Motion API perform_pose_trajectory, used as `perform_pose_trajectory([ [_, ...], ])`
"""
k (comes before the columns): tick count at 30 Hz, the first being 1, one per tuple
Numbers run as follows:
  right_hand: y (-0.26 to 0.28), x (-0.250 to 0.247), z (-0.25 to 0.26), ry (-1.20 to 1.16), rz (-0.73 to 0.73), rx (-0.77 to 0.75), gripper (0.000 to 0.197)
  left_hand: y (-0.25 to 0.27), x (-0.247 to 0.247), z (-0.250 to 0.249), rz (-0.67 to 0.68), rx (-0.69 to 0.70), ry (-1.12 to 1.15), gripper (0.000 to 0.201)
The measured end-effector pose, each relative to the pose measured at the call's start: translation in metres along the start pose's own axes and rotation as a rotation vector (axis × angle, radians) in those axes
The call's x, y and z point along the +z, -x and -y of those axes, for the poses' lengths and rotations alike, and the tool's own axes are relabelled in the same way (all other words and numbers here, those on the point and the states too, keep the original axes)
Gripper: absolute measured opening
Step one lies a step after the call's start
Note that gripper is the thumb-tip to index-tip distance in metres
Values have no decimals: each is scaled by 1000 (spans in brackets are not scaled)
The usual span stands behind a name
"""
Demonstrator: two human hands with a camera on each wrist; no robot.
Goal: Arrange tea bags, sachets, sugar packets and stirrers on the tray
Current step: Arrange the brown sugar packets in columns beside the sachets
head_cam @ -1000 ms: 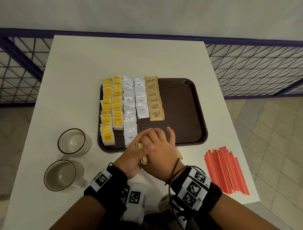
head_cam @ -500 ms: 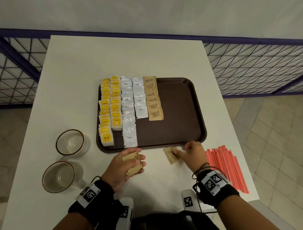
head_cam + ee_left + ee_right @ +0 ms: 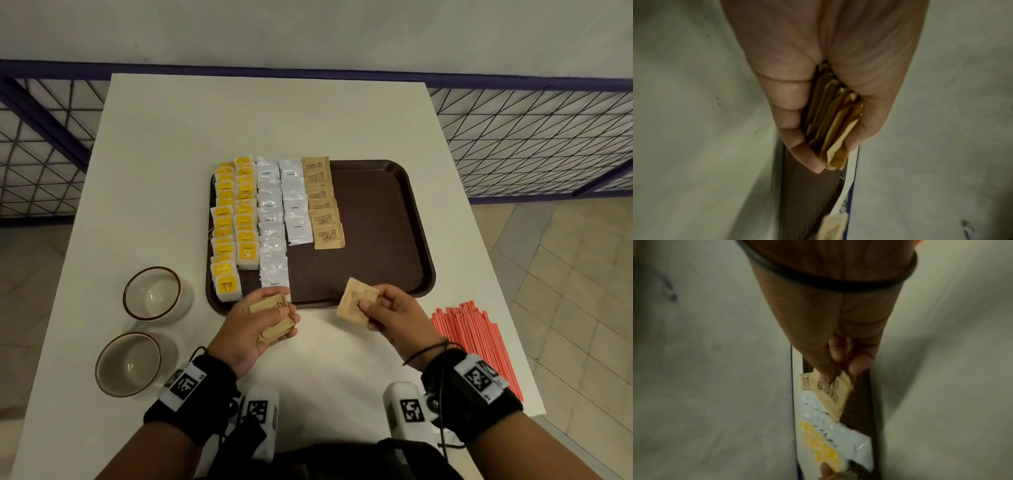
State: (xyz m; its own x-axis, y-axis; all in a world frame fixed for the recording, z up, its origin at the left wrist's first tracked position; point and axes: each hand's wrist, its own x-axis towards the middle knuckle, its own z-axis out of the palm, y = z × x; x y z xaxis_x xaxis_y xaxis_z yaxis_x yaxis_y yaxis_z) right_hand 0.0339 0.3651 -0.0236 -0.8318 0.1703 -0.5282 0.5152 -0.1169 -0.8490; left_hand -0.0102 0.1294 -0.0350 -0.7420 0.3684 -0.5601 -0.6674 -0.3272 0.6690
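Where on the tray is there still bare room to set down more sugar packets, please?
The tray is bare right of the sugar packet column, out to its right rim, and below that column's last packet down to the near rim. The left side is crowded: yellow tea bags and white coffee sachets overlap.

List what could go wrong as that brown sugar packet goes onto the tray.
1. The left hand grips a loose stack of sugar packets with fanned edges; some could slip out.
2. The right hand pinches one sugar packet by a corner; it may land crooked.
3. Reaching the sugar column might brush the coffee sachets out of line.
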Motion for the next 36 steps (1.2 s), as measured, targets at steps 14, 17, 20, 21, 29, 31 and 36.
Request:
perform_pose_trajectory([
  [14, 5, 45, 45, -50, 346, -39, 52, -20, 30, -22, 182, 57, -12, 81],
  [17, 1, 46, 50, 85, 315, -58, 48, -20, 32, -27, 221, 106, -168, 79],
  [20, -2, 47, 54, 104, 302, -73, 28, -20, 30, -29, 265, 96, -274, 79],
  [21, -2, 48, 55, 120, 291, -80, 20, -20, 30, -29, 277, 89, -291, 79],
  [29, -7, 51, 45, 153, 189, -126, 9, -24, 29, -27, 171, 133, -151, 93],
  [31, -5, 53, 42, 126, 197, -139, 9, -25, 28, -27, 159, 160, -119, 96],
  [36, -1, 61, 38, 39, 167, -194, 10, -26, 31, -29, 121, 256, -158, 88],
])
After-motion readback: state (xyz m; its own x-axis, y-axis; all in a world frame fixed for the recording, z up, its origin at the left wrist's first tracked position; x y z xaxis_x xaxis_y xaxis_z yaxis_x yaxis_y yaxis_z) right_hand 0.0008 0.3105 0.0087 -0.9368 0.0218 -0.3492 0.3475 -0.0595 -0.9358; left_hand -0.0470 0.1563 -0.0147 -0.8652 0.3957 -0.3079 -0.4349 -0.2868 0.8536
